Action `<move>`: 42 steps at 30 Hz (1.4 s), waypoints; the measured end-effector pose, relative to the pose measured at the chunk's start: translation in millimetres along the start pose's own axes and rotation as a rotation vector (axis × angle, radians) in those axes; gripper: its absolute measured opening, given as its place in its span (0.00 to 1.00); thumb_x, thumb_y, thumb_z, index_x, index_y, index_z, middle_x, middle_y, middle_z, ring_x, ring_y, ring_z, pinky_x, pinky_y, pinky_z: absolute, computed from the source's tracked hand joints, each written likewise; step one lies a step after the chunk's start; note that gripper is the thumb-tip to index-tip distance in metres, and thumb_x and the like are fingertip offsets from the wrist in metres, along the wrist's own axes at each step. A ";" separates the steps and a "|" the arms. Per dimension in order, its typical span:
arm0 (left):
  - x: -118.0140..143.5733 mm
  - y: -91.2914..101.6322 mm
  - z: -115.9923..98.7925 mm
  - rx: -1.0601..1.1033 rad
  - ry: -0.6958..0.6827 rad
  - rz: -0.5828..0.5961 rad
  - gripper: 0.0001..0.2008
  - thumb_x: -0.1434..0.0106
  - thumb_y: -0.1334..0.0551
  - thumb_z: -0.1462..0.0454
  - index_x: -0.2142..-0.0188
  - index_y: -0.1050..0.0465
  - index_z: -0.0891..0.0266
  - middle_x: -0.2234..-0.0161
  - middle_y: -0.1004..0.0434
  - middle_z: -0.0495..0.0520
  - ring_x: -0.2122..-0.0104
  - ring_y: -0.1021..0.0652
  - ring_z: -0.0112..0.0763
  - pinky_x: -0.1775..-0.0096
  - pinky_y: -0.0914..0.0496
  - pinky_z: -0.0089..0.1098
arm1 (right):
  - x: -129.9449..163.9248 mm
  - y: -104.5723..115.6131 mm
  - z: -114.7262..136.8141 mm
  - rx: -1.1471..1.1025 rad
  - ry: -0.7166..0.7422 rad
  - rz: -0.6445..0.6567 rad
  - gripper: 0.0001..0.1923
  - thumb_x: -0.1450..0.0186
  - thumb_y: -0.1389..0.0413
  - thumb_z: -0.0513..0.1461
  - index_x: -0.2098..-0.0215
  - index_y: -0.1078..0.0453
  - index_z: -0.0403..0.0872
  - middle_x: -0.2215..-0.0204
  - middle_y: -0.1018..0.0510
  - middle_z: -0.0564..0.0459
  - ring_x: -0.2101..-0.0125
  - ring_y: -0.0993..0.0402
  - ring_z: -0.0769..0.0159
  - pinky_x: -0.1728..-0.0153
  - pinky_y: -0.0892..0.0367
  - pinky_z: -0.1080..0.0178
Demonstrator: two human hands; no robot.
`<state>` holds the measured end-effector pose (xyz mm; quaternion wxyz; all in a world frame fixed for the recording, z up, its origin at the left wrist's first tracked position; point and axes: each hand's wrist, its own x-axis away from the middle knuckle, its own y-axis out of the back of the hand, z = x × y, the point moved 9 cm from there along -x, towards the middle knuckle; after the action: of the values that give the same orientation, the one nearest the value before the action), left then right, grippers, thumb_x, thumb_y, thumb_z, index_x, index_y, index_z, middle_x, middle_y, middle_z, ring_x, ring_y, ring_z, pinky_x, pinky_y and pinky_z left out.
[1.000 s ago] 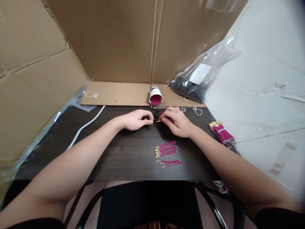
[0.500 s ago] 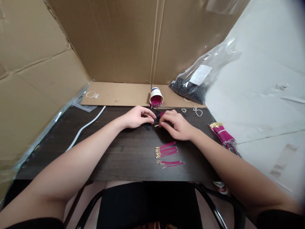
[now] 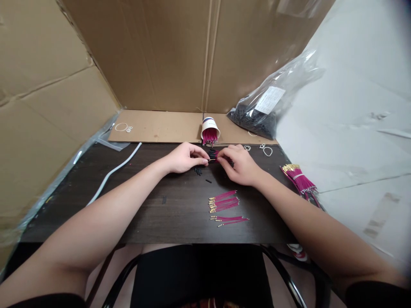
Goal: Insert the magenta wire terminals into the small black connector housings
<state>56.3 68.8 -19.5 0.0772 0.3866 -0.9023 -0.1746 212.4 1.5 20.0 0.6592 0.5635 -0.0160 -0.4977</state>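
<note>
My right hand (image 3: 239,164) pinches a magenta wire whose gold end reaches toward the left fingertips. The fingers of my left hand (image 3: 189,158) are closed at that gold tip; whatever they pinch there is too small to make out. Just behind the fingertips lies a bunch of magenta wires with black sleeves (image 3: 213,153), partly hidden by my right hand. Below my left fingers is a small pile of black sleeves (image 3: 198,171), and a single black sleeve (image 3: 208,181) lies apart from it. Loose magenta wires with gold ends (image 3: 224,202) lie in rows closer to me.
A paper cup (image 3: 210,123) full of magenta wires lies tipped at the back. Right of it leans a clear bag (image 3: 257,113) of black pieces. A tied wire bundle (image 3: 300,177) sits at the right edge. A pale tube (image 3: 112,173) lies left; rubber bands (image 3: 267,151) are scattered.
My right hand has moved slightly up, bringing the wire's gold end to my left fingertips. A single black sleeve now shows on the table below the hands.
</note>
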 end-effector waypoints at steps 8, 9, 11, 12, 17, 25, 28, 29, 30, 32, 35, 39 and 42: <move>2.0 -2.1 1.3 0.024 0.030 0.009 0.09 0.32 0.28 0.64 0.54 0.15 0.66 0.59 0.12 0.60 0.58 0.14 0.35 0.50 0.22 0.38 | 0.8 -1.5 -1.7 0.010 -0.009 0.012 0.08 0.20 0.46 0.37 0.56 0.27 0.44 0.66 0.24 0.49 0.64 0.29 0.60 0.54 0.42 0.54; 1.9 -2.4 1.6 0.023 0.031 0.011 0.09 0.32 0.28 0.64 0.54 0.15 0.66 0.59 0.12 0.60 0.58 0.14 0.35 0.50 0.22 0.38 | 0.8 -0.6 -1.6 0.005 -0.003 0.003 0.07 0.20 0.46 0.37 0.56 0.27 0.44 0.66 0.24 0.49 0.64 0.29 0.60 0.54 0.42 0.54; 1.8 -2.3 1.9 0.021 0.030 0.009 0.10 0.32 0.27 0.63 0.54 0.15 0.66 0.59 0.12 0.60 0.59 0.14 0.35 0.50 0.22 0.38 | 1.0 1.1 -1.3 0.000 0.008 -0.015 0.07 0.20 0.46 0.36 0.56 0.28 0.44 0.65 0.23 0.50 0.64 0.29 0.61 0.54 0.41 0.55; 1.7 -2.2 2.0 0.020 0.030 0.008 0.10 0.32 0.27 0.63 0.54 0.15 0.66 0.59 0.12 0.60 0.59 0.14 0.35 0.50 0.22 0.39 | 1.0 1.5 -1.1 0.002 0.013 -0.020 0.07 0.20 0.46 0.36 0.56 0.28 0.44 0.65 0.23 0.50 0.64 0.29 0.61 0.54 0.41 0.55; 1.9 -3.0 -0.1 0.014 0.013 0.013 0.09 0.32 0.28 0.63 0.55 0.15 0.66 0.60 0.12 0.59 0.60 0.14 0.34 0.51 0.23 0.38 | 1.5 -0.7 -0.8 0.012 0.017 -0.013 0.07 0.21 0.46 0.37 0.57 0.28 0.44 0.66 0.23 0.50 0.65 0.29 0.61 0.55 0.41 0.55; 2.6 -4.3 -3.8 0.017 0.037 -0.068 0.07 0.33 0.27 0.64 0.58 0.14 0.66 0.63 0.13 0.59 0.63 0.15 0.33 0.53 0.23 0.37 | 1.8 1.5 0.5 0.027 0.025 -0.028 0.07 0.21 0.46 0.37 0.56 0.28 0.44 0.64 0.23 0.49 0.64 0.29 0.60 0.55 0.40 0.54; 3.3 -4.9 -5.5 -0.001 0.034 -0.078 0.07 0.33 0.27 0.63 0.58 0.14 0.66 0.64 0.13 0.58 0.64 0.16 0.33 0.54 0.23 0.37 | 1.3 1.3 3.6 0.010 0.032 -0.018 0.07 0.20 0.46 0.37 0.57 0.29 0.44 0.64 0.23 0.48 0.64 0.28 0.60 0.54 0.40 0.53; 3.4 -5.2 -5.9 -0.006 0.031 -0.077 0.07 0.33 0.27 0.63 0.58 0.14 0.66 0.64 0.13 0.58 0.64 0.16 0.33 0.54 0.23 0.37 | 1.0 1.3 4.3 0.003 0.030 -0.016 0.08 0.20 0.47 0.37 0.57 0.29 0.44 0.64 0.22 0.48 0.63 0.28 0.60 0.54 0.39 0.53; 3.4 -5.3 -6.0 -0.009 0.028 -0.077 0.07 0.33 0.27 0.63 0.58 0.14 0.66 0.64 0.13 0.58 0.65 0.17 0.32 0.55 0.24 0.36 | 0.7 1.3 4.9 -0.006 0.029 -0.015 0.08 0.20 0.47 0.37 0.57 0.29 0.44 0.64 0.22 0.48 0.63 0.28 0.60 0.54 0.39 0.53; 3.3 -5.5 -6.1 -0.010 0.023 -0.078 0.07 0.33 0.27 0.63 0.58 0.14 0.66 0.64 0.13 0.58 0.67 0.18 0.31 0.57 0.24 0.35 | 0.2 2.0 6.1 -0.020 0.031 -0.019 0.08 0.20 0.47 0.37 0.57 0.29 0.44 0.64 0.23 0.48 0.63 0.28 0.60 0.54 0.39 0.53; 3.2 -5.0 -6.9 -0.008 0.011 -0.087 0.07 0.33 0.27 0.64 0.59 0.15 0.67 0.65 0.14 0.58 0.68 0.19 0.30 0.60 0.26 0.33 | -0.3 3.6 8.5 -0.027 0.045 -0.030 0.08 0.19 0.47 0.37 0.57 0.29 0.44 0.64 0.23 0.49 0.63 0.29 0.60 0.55 0.39 0.54; 3.1 -5.2 -8.7 -0.019 0.002 -0.090 0.07 0.33 0.27 0.64 0.59 0.15 0.67 0.65 0.14 0.58 0.68 0.20 0.29 0.61 0.27 0.33 | -0.6 5.0 11.6 -0.026 0.058 -0.036 0.08 0.20 0.47 0.37 0.57 0.29 0.44 0.65 0.24 0.49 0.64 0.29 0.60 0.55 0.39 0.54; 3.2 -4.9 -9.0 -0.026 -0.006 -0.098 0.07 0.34 0.27 0.64 0.59 0.15 0.66 0.65 0.14 0.58 0.69 0.20 0.30 0.61 0.27 0.33 | -0.5 4.1 10.5 -0.023 0.048 -0.030 0.08 0.20 0.47 0.37 0.57 0.29 0.44 0.65 0.24 0.49 0.64 0.29 0.60 0.55 0.39 0.54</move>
<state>59.8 61.1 -13.0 0.0709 0.4286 -0.8802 -0.1909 208.7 -6.4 27.1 0.6583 0.5678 0.0139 -0.4940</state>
